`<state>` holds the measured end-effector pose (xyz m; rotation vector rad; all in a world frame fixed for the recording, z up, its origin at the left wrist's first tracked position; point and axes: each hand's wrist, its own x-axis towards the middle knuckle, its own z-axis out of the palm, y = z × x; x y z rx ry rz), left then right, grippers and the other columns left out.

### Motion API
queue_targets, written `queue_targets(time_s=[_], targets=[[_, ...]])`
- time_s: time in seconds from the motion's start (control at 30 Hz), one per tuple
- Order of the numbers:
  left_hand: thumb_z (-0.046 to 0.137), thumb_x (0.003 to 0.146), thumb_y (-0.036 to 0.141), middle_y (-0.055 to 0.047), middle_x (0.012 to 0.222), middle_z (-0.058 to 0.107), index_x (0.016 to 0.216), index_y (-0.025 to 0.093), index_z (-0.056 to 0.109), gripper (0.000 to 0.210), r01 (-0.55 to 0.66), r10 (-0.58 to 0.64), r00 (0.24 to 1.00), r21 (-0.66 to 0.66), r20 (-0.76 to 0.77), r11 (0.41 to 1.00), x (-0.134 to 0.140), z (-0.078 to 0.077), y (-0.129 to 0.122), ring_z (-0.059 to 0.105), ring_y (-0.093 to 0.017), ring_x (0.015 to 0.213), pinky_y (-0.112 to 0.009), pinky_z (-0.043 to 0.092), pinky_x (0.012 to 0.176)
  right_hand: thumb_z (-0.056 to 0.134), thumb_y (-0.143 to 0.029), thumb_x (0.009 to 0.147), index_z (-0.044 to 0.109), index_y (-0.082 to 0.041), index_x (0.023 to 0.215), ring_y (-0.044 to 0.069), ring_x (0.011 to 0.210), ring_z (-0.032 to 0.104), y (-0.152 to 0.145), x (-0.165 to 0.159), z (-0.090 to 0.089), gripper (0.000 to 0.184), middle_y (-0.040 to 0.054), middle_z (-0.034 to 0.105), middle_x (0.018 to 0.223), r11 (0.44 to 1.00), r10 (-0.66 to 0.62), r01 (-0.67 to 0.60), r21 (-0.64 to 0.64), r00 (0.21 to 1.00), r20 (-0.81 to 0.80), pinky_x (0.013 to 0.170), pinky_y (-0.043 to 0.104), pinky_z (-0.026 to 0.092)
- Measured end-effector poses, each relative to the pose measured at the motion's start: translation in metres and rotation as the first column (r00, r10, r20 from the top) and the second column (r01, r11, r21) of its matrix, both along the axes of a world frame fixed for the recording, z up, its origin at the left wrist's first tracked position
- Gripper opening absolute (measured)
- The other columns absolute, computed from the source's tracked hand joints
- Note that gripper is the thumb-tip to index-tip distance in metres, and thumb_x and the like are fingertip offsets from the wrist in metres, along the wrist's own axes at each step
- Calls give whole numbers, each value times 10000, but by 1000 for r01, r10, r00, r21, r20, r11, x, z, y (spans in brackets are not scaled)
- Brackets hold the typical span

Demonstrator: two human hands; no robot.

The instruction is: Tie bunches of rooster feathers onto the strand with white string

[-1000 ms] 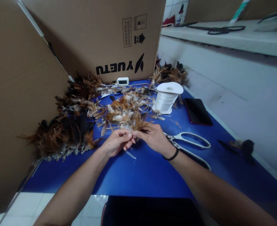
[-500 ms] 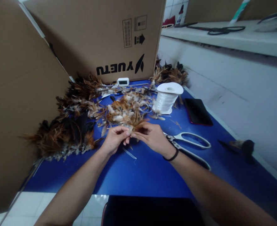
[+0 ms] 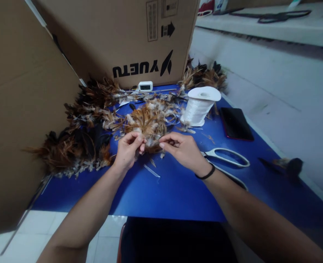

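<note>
by brown feathers (image 3: 146,118) | left hand (image 3: 128,149) pinched, hold unclear | right hand (image 3: 183,150): grip unclear

Left hand (image 3: 128,150) and right hand (image 3: 185,151): both bare. Left forearm (image 3: 91,206) and right forearm (image 3: 250,212): both uncovered. Wristband (image 3: 206,173), one: black, narrow, plain, encircling the right wrist. Lap clothing (image 3: 175,239): near-black, cut and fabric lost in shadow.

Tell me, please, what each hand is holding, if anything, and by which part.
The left hand appears to pinch fluffy brown feathers by their pale ends, the exact spot hidden; whether the right hand holds anything cannot be told.
</note>
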<state>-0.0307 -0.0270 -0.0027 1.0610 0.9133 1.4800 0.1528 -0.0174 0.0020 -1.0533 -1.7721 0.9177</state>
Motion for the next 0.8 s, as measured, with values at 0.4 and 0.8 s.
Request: queue_targets(time_s=[0.4, 0.8], targets=[[789, 620, 330, 27, 640, 598, 687, 160, 550, 301, -243, 236, 965, 50, 114, 969, -18, 7, 10, 464, -33, 438, -144, 335, 380, 578, -185, 801, 656, -172, 795, 122, 688, 560, -11, -19, -2, 79, 27, 635, 791, 986, 69, -126, 113, 908, 414, 654, 241, 413], [775, 640, 322, 17, 643, 608, 708, 153, 588, 262, -147, 146, 986, 15, 81, 989, -15, -3, 12, 471, -33, 424, -144, 347, 369, 541, -157, 755, 602, -180, 666, 110, 606, 537, -1, -30, -7, 110, 3, 621, 690, 992, -33, -24, 124, 898, 438, 609, 238, 381]])
